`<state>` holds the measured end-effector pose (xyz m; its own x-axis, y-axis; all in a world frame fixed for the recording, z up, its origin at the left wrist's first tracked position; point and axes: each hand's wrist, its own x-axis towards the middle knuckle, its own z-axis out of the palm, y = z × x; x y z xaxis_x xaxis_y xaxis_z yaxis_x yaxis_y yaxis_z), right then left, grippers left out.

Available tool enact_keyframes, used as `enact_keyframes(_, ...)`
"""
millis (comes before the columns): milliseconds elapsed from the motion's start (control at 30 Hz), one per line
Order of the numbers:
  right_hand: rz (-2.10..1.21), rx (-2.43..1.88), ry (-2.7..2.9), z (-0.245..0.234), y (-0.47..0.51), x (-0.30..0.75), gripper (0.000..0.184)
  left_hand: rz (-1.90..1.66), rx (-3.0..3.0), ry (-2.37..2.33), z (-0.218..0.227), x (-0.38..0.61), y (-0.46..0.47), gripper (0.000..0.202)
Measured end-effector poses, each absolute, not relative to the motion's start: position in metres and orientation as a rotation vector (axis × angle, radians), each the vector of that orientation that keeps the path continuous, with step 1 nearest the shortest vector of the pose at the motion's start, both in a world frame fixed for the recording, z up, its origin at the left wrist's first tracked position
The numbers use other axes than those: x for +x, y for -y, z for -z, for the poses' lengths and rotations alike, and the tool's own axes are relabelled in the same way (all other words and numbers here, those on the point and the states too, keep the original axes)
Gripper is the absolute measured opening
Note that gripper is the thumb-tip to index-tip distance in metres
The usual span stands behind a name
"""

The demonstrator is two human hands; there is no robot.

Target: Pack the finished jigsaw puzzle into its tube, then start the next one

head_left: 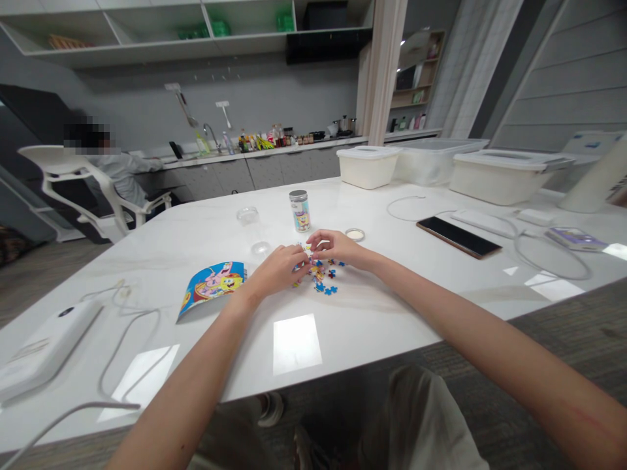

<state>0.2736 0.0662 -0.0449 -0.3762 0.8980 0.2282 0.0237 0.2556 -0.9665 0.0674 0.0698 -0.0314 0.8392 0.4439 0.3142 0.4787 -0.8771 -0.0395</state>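
Note:
Small jigsaw puzzle pieces lie in a loose pile on the white table, several of them blue. Over the pile's left side, my left hand is closed, its fingers curled and thumb near the fingertips. My right hand reaches in from the other side, fingers bent and pinched close to the left fingertips. What either hand holds is too small and hidden to make out. A curved cartoon picture sheet lies left of my left hand. Beyond the hands stands a cartoon-labelled can with a metallic top.
Near the can are a round lid and clear plastic pieces. At right lie a phone and cables; white bins stand behind. A white device with a cable is at left. A person sits far left.

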Motion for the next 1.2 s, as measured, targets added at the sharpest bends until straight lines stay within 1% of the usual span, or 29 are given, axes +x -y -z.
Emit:
enact_keyframes(300, -1.248, -0.864, 1.637, 0.046, -0.067, 0.274, 0.034, 0.523, -2.909, 0.862, 0.028, 0.068, -0.065, 0.015)
enact_keyframes(467, -1.270, -0.859, 1.649, 0.045, -0.065, 0.273, 0.035, 0.503, -2.938, 0.821, 0.028, 0.070, -0.064, 0.012)
enact_keyframes(667, -1.221, -0.828, 1.743, 0.046, -0.067, 0.274, 0.033, 0.528, -2.905, 0.875, 0.028, 0.070, -0.065, 0.012)
enact_keyframes(867, -1.291, -0.850, 1.731, 0.048, -0.066, 0.273, 0.033, 0.555, -2.852, 0.900, 0.027, 0.069, -0.065, 0.017)
enact_keyframes(967, -1.187, -0.912, 1.734, 0.048, -0.068, 0.274, 0.030, 0.506, -2.842, 0.894, 0.026, 0.068, -0.065, 0.019)
enact_keyframes(1133, -0.993, -1.083, 1.764, 0.049, -0.074, 0.277, 0.015, 0.450, -2.879, 0.906, 0.025, 0.067, -0.065, 0.020)
enact_keyframes(1200, -0.954, -1.141, 1.764, 0.050, -0.075, 0.279, 0.013, 0.424, -2.905, 0.921, 0.025, 0.067, -0.065, 0.019)
